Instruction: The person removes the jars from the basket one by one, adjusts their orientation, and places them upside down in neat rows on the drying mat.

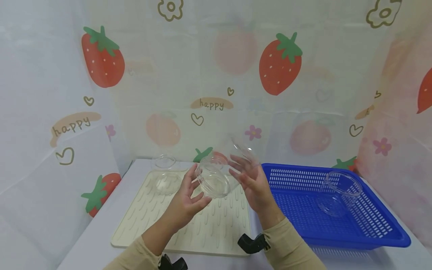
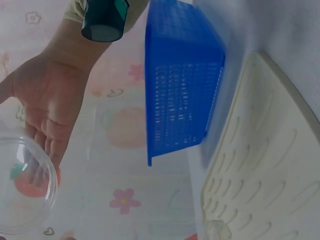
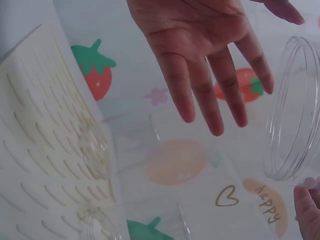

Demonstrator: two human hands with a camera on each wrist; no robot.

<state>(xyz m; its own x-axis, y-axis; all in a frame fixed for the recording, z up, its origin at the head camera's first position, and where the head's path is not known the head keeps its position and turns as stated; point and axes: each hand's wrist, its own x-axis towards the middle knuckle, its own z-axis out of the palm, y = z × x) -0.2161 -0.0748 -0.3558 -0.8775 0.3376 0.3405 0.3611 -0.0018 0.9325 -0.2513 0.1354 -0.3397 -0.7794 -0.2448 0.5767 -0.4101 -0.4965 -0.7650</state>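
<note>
A clear jar [image 1: 214, 180] hangs tilted above the mat, between my two hands. My left hand [image 1: 183, 204] holds its lower left end, thumb on the near side and fingers spread at the far side. At the upper right end, my right hand [image 1: 253, 183] holds it, with some fingers showing through the clear wall. Ringed lines circle the jar [image 3: 295, 110] in the right wrist view, where right fingertips sit at its edge. The left wrist view shows one round end of the jar [image 2: 22, 185] overlapping the right fingers.
A cream ridged drying mat [image 1: 182, 240] lies under the hands. Another clear jar [image 1: 165, 180] stands at its back left. To the right sits a blue slotted basket [image 1: 287, 225] containing a clear jar [image 1: 339, 195]. Strawberry-printed curtains [image 1: 216, 56] enclose the table.
</note>
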